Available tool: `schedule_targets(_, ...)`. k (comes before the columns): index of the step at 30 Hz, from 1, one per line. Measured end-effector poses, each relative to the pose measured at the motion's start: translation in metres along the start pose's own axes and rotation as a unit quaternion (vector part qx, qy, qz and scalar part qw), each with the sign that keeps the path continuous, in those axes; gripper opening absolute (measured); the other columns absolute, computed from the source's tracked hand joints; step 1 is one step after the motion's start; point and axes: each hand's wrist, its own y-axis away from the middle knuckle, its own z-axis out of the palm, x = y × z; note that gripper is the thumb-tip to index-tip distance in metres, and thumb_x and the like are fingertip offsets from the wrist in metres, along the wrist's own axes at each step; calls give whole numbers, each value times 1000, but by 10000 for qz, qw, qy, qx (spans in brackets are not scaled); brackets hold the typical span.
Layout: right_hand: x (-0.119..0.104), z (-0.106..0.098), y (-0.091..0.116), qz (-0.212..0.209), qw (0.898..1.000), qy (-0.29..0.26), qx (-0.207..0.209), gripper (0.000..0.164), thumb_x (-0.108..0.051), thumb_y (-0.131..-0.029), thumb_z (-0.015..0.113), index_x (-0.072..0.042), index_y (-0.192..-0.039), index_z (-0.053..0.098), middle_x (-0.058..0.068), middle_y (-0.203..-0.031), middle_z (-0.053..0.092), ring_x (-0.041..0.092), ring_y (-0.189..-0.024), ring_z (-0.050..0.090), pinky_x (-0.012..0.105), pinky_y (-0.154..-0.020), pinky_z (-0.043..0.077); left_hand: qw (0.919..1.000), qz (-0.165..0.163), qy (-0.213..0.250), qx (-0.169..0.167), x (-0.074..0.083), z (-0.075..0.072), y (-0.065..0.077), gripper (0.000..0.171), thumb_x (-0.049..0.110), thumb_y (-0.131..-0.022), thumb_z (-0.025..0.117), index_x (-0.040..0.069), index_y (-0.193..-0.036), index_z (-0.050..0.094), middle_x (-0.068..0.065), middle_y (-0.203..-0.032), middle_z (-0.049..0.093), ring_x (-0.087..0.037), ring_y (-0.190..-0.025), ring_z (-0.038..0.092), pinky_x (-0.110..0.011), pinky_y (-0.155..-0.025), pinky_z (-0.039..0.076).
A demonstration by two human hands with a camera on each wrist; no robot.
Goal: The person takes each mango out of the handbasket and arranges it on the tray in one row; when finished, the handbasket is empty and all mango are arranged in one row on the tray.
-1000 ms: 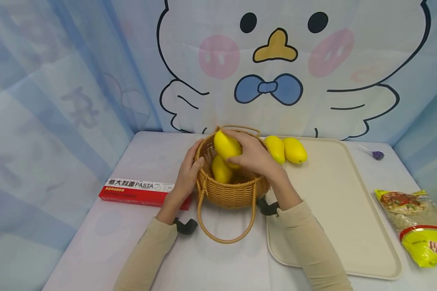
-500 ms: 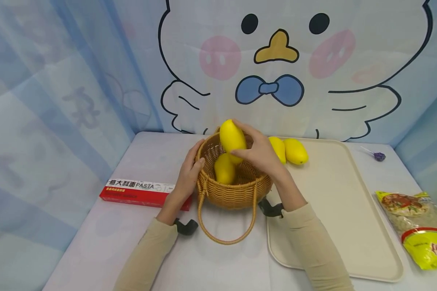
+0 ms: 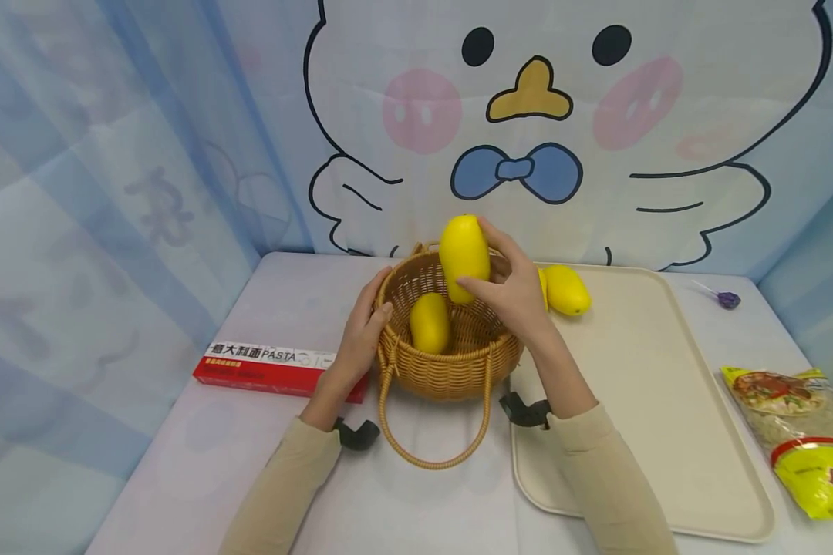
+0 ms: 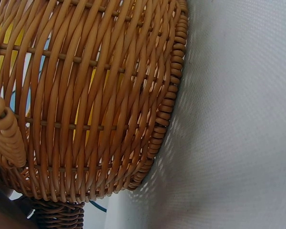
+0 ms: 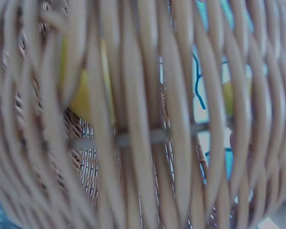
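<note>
A round wicker basket [image 3: 451,378] stands on the table, its front handle hanging down toward me. My left hand [image 3: 355,339] holds its left side, with the thumb at the rim. My right hand [image 3: 517,289] grips a yellow mango [image 3: 463,250] between thumb and fingers, upright above the basket's opening. Inside, another mango [image 3: 429,324] lies toward the left. Two further mangoes [image 3: 567,290] are behind my right hand, one mostly hidden by it. Woven strands of the basket fill the left wrist view [image 4: 86,95] and the right wrist view, hiding both hands' fingertips there.
A cream tray [image 3: 639,432] lies right of the basket, reaching under the rear mangoes. A red and white pasta box [image 3: 264,370] lies at left. A yellow food bag [image 3: 798,432] and a purple lollipop [image 3: 727,300] are on the right. A printed curtain [image 3: 430,216] hangs behind.
My right hand has raised its mango out of the basket and moved it rightward, turning it more upright. The other mango stays inside, and my left hand keeps its place on the basket.
</note>
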Motion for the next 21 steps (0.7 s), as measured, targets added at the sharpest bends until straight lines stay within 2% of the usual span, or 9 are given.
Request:
schedule_targets(3,6,-6,5,-111,9998,-98,148,80,-13,-85,77,-38,-150,39,2,-149,45,23,-123,58,25,-96,54,10000,15,-29,9,-15,2,-4,58,22,-102,37,16,-159,24,-6,-163,27,-25,-149,30,-47,-123,26)
schedule_targets(7,4,-18,10,-197,9985,-387,323,80,-7,-85,76,-33,-151,40,7,-147,45,21,-122,58,22,-94,55,9999,76,11,91,-38,5,-10,57,25,-103,38,27,-158,24,0,-164,27,-22,-149,30,-48,-123,26)
schedule_targets(10,-2,-29,13,-380,9966,-485,538,80,-3,-84,76,-30,-151,41,10,-146,45,19,-121,59,21,-94,55,9999,103,44,99,-41,7,-11,56,28,-103,38,32,-157,25,4,-163,27,-20,-148,31,-47,-123,28)
schedule_targets(13,-8,-38,17,-521,9953,-332,741,80,-2,-83,76,-29,-151,42,11,-145,47,17,-119,60,19,-93,54,9998,139,23,118,-41,8,-11,55,31,-102,39,35,-156,26,7,-162,29,-18,-148,32,-47,-122,28)
schedule_targets(21,-6,-56,22,-505,9948,3,886,80,-2,-83,76,-29,-151,42,9,-148,46,17,-121,59,18,-95,53,9996,168,-71,215,-41,6,-9,54,34,-102,39,39,-155,27,9,-160,31,-17,-145,34,-49,-122,29)
